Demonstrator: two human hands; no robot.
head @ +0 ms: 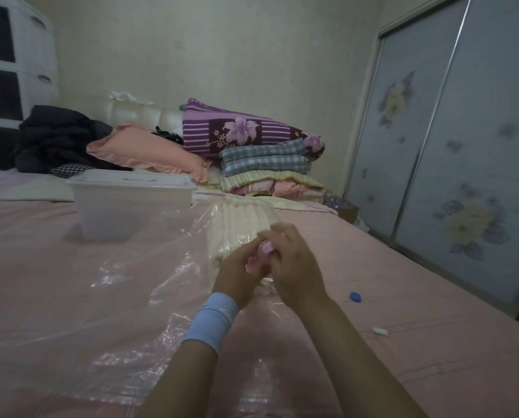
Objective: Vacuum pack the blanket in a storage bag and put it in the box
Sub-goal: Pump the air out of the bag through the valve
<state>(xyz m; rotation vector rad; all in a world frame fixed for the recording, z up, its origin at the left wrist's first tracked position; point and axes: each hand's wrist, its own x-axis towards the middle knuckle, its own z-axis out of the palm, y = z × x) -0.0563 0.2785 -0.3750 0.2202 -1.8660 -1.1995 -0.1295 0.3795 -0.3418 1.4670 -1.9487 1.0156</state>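
The cream blanket (240,218) lies folded inside the clear storage bag (125,282), just beyond the hands; its long axis runs straight away from the person, so its near end sits under the fingertips and its far end points toward the stacked bedding; the bag's loose film spreads from there to the left of the hands and back toward the person, flat on the pink bed (433,342); the left hand (237,273) and the right hand (294,267) are pressed together above the blanket's near end, both curled round a small pink piece (264,250), though what that piece is cannot be told; the box (125,203), clear and open-topped, stands beyond and to the left of the hands, nearer the left one, so the packed bag would likely travel forward and leftward; a small blue piece (355,297) and a white one (380,331) lie on the bed to the right of the right hand, apart from the bag.
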